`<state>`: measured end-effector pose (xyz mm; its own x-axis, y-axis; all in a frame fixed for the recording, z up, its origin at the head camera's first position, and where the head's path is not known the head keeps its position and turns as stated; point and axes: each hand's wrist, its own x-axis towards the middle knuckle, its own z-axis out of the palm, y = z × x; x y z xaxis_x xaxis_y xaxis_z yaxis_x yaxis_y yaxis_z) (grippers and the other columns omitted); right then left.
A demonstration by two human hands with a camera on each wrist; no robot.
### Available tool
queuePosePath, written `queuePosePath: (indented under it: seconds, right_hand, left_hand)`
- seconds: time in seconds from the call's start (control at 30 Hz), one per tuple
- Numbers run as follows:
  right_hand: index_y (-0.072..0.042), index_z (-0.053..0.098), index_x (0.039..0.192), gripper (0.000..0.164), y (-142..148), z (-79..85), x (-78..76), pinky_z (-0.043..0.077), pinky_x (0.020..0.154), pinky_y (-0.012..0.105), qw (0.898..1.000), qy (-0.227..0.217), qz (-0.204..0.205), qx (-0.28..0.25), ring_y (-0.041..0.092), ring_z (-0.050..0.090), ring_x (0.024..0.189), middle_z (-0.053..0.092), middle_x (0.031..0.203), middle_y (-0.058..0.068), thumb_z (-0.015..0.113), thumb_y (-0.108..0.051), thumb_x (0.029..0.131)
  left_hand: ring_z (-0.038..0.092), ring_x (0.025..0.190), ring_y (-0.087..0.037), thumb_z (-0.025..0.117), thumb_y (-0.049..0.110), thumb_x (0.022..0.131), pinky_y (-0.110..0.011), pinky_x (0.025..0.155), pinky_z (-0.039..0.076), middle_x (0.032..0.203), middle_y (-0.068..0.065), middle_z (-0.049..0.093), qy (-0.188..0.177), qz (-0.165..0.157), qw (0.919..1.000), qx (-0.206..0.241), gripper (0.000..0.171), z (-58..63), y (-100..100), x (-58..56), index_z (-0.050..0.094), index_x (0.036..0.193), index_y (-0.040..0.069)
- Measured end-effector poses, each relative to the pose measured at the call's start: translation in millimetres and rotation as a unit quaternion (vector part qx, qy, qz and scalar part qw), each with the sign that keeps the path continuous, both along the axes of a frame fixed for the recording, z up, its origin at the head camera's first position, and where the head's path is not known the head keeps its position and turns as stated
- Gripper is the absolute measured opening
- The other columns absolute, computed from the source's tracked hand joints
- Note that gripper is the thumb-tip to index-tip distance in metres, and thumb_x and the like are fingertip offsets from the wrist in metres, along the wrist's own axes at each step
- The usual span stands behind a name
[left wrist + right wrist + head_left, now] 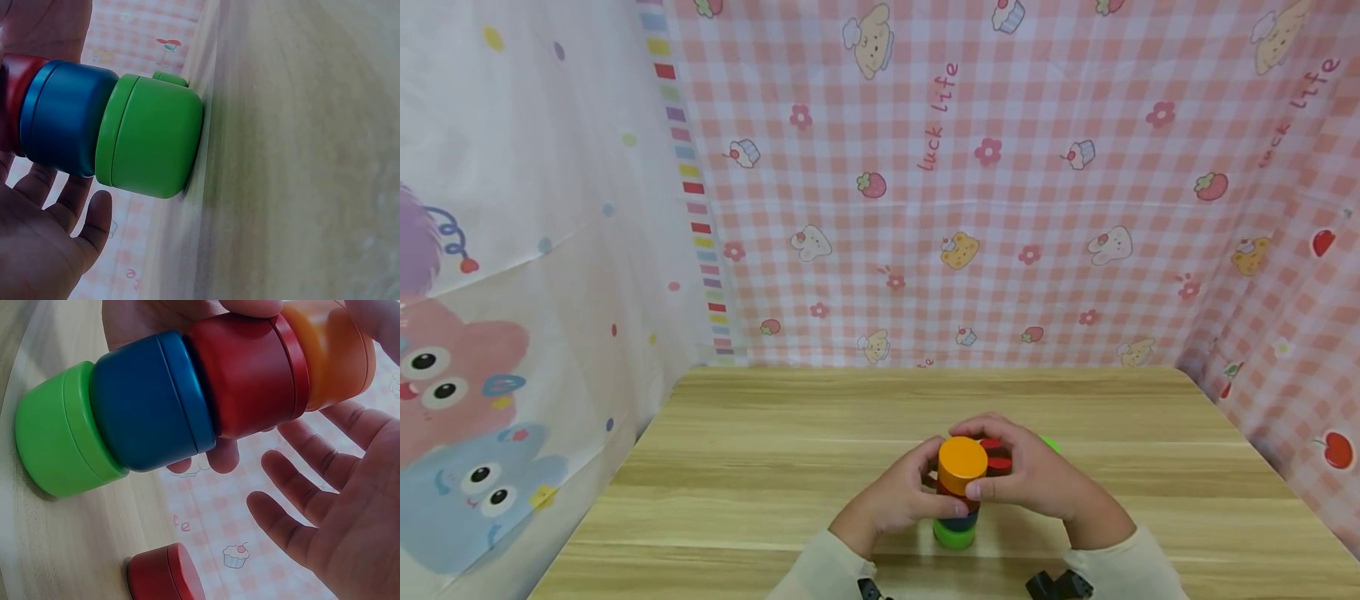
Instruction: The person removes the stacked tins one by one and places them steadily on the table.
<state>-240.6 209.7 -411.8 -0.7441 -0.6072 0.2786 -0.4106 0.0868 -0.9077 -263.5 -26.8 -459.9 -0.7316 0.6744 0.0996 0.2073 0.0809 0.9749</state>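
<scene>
Small round lidded jars stand in a column on the table: a green jar (954, 534) at the bottom, then a blue jar (150, 403), a red jar (247, 375) and an orange jar (962, 461) at the top. From the left side, my left hand (904, 493) holds the red jar, thumb across its near face. My right hand (1033, 473) grips the orange jar between thumb and index finger; its other fingers (300, 500) spread beside the column. The left hand's far fingers are partly hidden behind the jars.
Just beyond the column, partly behind the right hand, red jars (997, 463) stand on the wooden table (760, 467). A bright green piece (1051, 444) shows past that hand. Checked cloth (1037, 83) hangs behind the table, and a white printed cloth (580, 317) hangs at the left.
</scene>
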Motion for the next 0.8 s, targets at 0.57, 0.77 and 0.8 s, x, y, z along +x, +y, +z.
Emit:
queuePosePath:
  seconds: [0.57,0.77,0.8]
  right_hand:
    - [-0.002,0.059,0.137,0.045,2.1,3.5,1.0,0.06,0.094,0.039,0.999,0.027,-0.018,0.001,0.03,0.065,0.115,0.055,0.138,0.021,0.076,-0.008,0.096]
    - [-0.011,0.064,0.133,0.042,7.9,8.1,1.7,0.05,0.101,0.051,0.994,0.072,-0.07,0.036,0.024,0.06,0.122,0.065,0.133,0.008,0.077,-0.01,0.094]
    - [-0.013,0.065,0.132,0.041,9.3,8.5,1.6,0.048,0.1,0.054,0.993,0.077,-0.08,0.04,0.023,0.06,0.122,0.066,0.132,0.006,0.078,-0.01,0.093]
  left_hand:
    - [0.06,0.117,-0.016,0.08,0.018,0.094,-0.033,0.104,0.049,0.131,0.006,0.065,-0.008,-0.002,1.0,0.003,0.05,-0.6,0.4,0.6,0.057,0.138,0.022]
    - [0.061,0.115,-0.015,0.079,0.016,0.094,-0.032,0.103,0.05,0.129,0.006,0.066,-0.012,-0.005,0.9999,0.008,0.046,-0.6,0.8,1.3,0.057,0.134,0.019]
    - [0.061,0.114,-0.014,0.08,0.016,0.094,-0.033,0.102,0.05,0.127,0.006,0.066,-0.011,-0.004,0.9999,0.008,0.045,-0.6,1.1,1.4,0.057,0.133,0.019]
